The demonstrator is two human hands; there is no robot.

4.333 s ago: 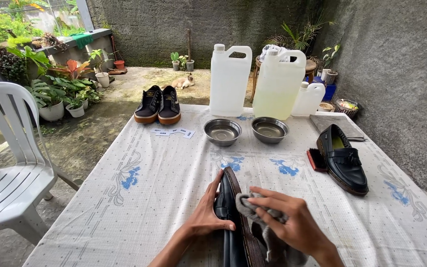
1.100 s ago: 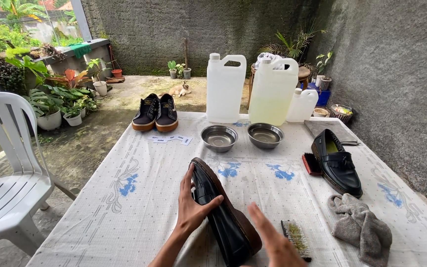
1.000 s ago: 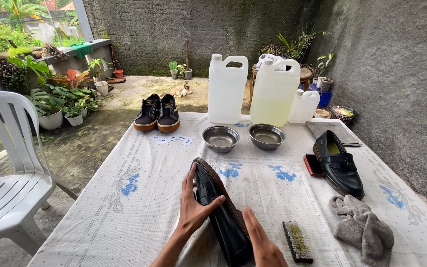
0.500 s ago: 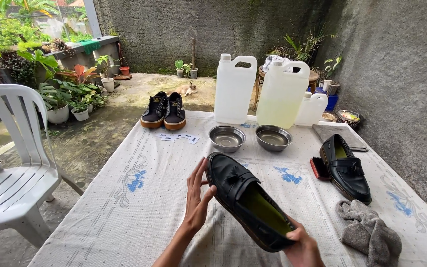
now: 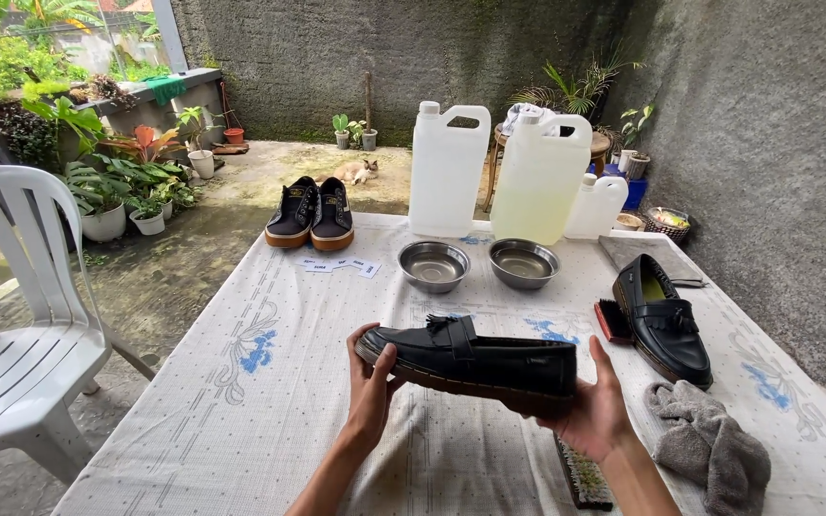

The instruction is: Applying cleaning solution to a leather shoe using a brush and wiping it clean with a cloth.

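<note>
We note white paper labels [image 5: 339, 267] flat before the sneakers [image 5: 313, 214]. Two jugs: one white [image 5: 448, 170], one holding yellowish liquid [image 5: 540, 182]; two steel bowls [image 5: 434, 266] in front. Our left hand [image 5: 372, 382] and right hand [image 5: 595, 406] clamp the loafer [image 5: 475, 355] above the table [image 5: 203, 401], sideways

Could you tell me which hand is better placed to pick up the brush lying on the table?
The right hand, I would judge. It cups the heel of the black loafer, and the brush lies on the table just below it. The left hand holds the toe, further from the brush.
</note>
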